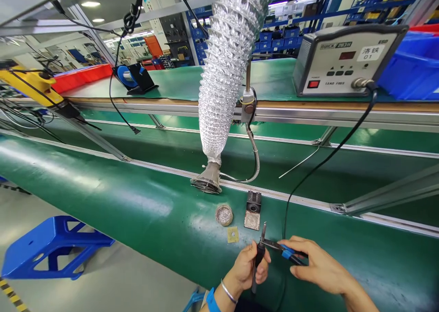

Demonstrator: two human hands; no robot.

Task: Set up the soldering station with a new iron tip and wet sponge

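My left hand (pixel 247 265) is closed around the black handle of a soldering iron (pixel 259 253), whose metal tip points up and away from me. In my right hand (pixel 317 265) is a pair of pliers (pixel 288 252) with blue and black grips. The jaws of the pliers meet the iron's collar, just below the metal tip; whether they clamp it I cannot tell. Beyond my hands on the green bench lie a small yellow square pad (pixel 232 234), a round tin of metal shavings (pixel 224 215) and a black iron stand (pixel 253 204) with a pale sponge tray.
A silver exhaust hose (pixel 219 88) hangs down to a nozzle (pixel 207 178) over the bench. On the shelf stand a soldering station (pixel 346 62), a blue bin (pixel 409 67) and a solder reel (pixel 128 77). A black cable (pixel 329 161) runs down to the bench. A blue stool (pixel 55 248) stands at left.
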